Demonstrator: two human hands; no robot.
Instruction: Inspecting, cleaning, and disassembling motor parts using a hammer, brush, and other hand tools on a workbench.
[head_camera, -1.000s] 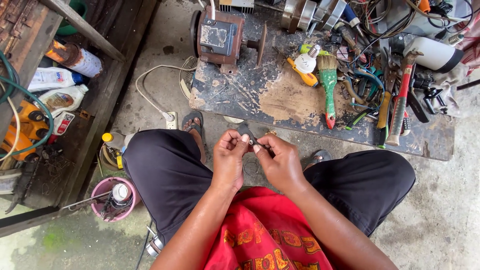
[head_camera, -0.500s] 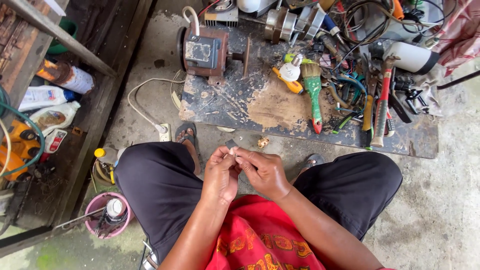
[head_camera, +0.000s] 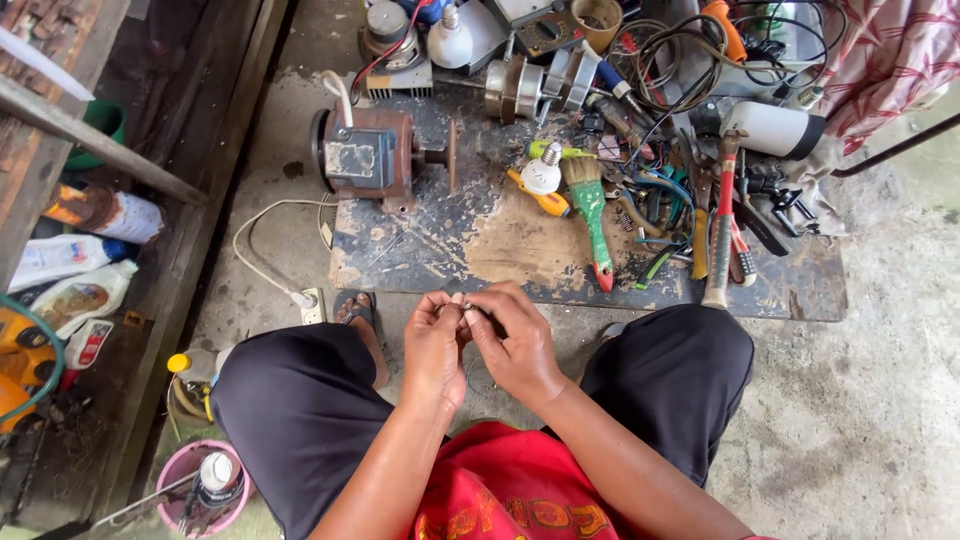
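Both hands, left hand (head_camera: 435, 345) and right hand (head_camera: 515, 340), pinch some tiny part (head_camera: 462, 303) together, just below the work board (head_camera: 420, 250).

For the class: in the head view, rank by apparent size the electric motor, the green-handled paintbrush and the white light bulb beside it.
1. electric motor
2. green-handled paintbrush, long but thin
3. white light bulb
All lie on the same board, so nearness hardly matters.

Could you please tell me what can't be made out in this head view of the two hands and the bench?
- Small part pinched between left hand and right hand: fingertips hide it; too small to identify.
- Cable tangle: overlapping, ends untraceable.
- Bottles at left: partly behind the plank.
- Patterned cloth: cut off by the edge.
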